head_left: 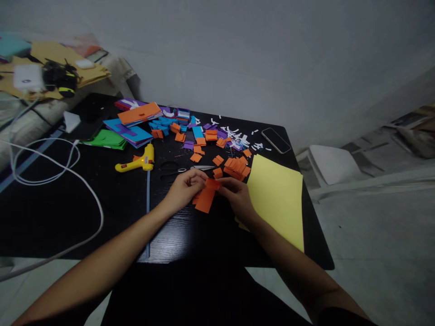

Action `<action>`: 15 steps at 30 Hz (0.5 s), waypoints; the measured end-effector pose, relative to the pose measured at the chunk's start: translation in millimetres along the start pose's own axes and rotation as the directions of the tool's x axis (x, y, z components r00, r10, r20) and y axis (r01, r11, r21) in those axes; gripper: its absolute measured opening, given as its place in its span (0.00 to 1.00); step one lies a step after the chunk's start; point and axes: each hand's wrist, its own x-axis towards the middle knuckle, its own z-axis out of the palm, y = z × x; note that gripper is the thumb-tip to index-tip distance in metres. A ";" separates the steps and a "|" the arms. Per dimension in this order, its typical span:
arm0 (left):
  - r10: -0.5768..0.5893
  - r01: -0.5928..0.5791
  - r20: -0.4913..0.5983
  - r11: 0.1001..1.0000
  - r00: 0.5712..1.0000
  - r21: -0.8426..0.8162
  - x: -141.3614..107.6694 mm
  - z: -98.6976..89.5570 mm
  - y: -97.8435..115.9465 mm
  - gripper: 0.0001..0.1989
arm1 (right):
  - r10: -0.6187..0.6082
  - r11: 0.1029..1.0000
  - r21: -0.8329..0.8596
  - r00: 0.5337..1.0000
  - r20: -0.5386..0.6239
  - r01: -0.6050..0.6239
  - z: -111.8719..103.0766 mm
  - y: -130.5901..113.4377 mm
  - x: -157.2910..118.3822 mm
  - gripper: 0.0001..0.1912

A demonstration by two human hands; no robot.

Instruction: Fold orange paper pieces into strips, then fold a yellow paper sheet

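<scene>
Between my two hands is an orange paper strip, its lower end hanging free toward me. My left hand pinches the strip's upper left edge. At the upper right corner, the fingers of my right hand are closed on the same strip. A bit of another orange paper shows just behind it, at the left. Scissors lie open on the table just beyond my hands. A pile of orange paper pieces sits just past my right hand, with more folded orange pieces scattered around.
A yellow glue gun with a glue stick lies left. Yellow sheets rest under my right forearm. White scraps, blue folded papers and a phone lie further back. A white cable loops across the left.
</scene>
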 end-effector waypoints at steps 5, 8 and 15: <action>0.005 -0.005 0.028 1.000 1.000 -0.002 -0.2 -0.4 1.7 0.10 | -0.012 1.000 -0.010 1.000 0.005 0.012 -0.3 -2.4 -0.9 0.08; 0.008 -0.009 0.031 1.000 0.999 0.017 -0.4 -0.2 1.5 0.11 | -0.045 0.997 -0.057 0.999 -0.012 0.044 -0.4 -1.8 -1.6 0.07; -0.021 0.018 0.031 0.994 0.999 0.109 -2.2 2.3 4.1 0.14 | -0.304 0.910 -0.304 0.952 -0.025 0.282 1.7 3.3 -6.6 0.09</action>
